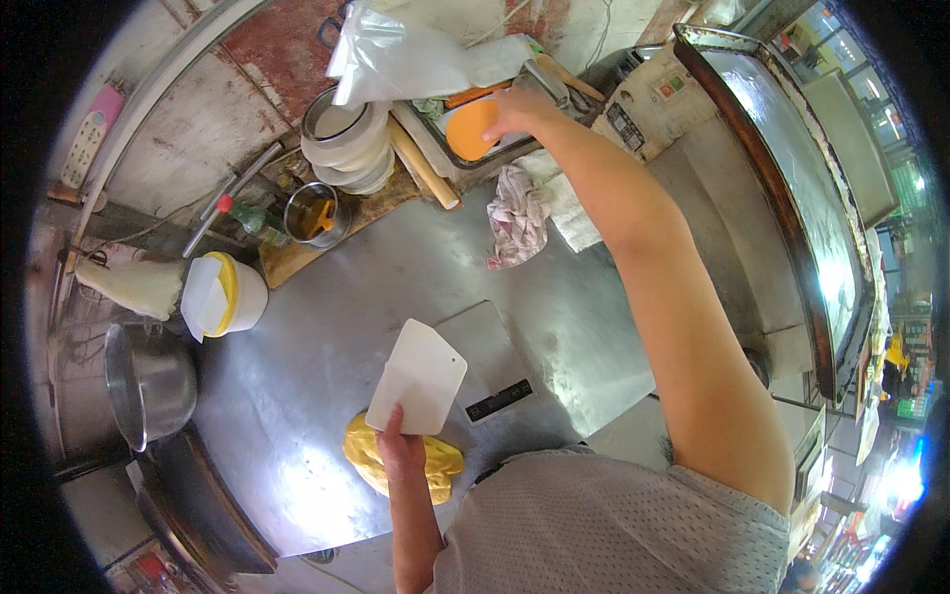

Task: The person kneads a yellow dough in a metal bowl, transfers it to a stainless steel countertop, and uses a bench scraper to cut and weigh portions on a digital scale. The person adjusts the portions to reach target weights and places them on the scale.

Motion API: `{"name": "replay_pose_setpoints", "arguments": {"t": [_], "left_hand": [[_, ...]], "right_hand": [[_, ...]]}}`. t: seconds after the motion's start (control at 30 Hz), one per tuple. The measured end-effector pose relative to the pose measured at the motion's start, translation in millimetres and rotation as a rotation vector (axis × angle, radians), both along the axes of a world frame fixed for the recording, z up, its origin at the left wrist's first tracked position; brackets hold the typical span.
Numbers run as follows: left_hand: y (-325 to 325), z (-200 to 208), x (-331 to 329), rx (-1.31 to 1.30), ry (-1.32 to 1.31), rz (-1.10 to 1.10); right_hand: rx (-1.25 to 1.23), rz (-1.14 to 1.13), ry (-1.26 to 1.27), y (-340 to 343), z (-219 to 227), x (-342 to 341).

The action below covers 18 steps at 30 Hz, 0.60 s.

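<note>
My left hand (399,450) is closed on a white dough scraper (421,371), flat with rounded corners, held over the steel table. Directly below lies a smooth, folded yellow mass (366,457) that looks like dough, partly hidden by the hand. A flat kitchen scale (487,342) with a dark display strip sits just beyond, part of it behind the scraper. My right arm stretches to the far side, where my right hand (517,114) grips the edge of an orange dough scraper (469,131). That scraper is over a metal tray (515,150) holding other tools.
Crumpled cloths (520,213) lie by the tray. Rolling pins (424,163), stacked bowls (346,148) and a steel pot (317,213) stand at the back. A white tub (233,297) and a large steel bowl (148,381) are left; a big metal tray (782,188) leans right.
</note>
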<state>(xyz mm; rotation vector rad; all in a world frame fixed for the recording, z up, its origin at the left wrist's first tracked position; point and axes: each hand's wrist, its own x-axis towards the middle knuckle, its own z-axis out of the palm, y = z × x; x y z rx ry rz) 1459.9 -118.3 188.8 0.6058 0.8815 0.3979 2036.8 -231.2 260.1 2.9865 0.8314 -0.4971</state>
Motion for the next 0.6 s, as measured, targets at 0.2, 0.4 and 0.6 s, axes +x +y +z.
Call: {"name": "replay_pose_setpoints", "arguments": {"t": [0.2, 0.4, 0.6], "left_hand": [[1, -6, -10, -0.006, 0.023, 0.033], [-4, 1, -12, -0.014, 0.016, 0.052], [-4, -3, -18, 0.018, -0.013, 0.038]], "right_hand": [[0.098, 0.048, -0.140, 5, -3, -3], [-0.033, 0.039, -0.076, 17, 0, 5], [0.233, 0.253, -0.060, 43, -9, 7]]}}
